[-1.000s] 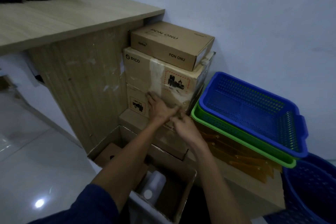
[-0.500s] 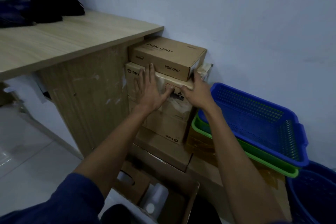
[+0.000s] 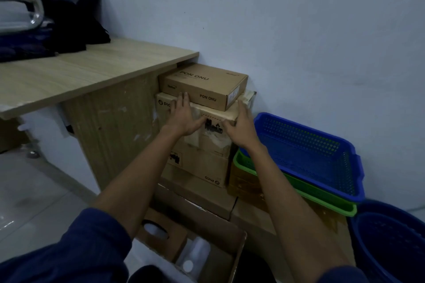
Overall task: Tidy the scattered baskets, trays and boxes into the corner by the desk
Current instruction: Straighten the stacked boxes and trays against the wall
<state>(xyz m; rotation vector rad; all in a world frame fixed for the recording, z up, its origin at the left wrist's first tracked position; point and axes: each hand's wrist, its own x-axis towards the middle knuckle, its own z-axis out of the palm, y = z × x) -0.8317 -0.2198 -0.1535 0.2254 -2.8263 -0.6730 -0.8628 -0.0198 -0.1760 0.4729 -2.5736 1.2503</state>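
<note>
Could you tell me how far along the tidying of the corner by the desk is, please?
Done: boxes stacked beside the desk, blue tray nested in green tray alongside. In hand: left hand and right hand press on the taped box, seemingly squaring the stack. Left: the open box at the feet, perhaps the round blue basket too.

the stacked boxes (image 3: 202, 126) sit wedged between the desk panel (image 3: 119, 126) and the blue tray (image 3: 305, 151), open only frontward.
</note>
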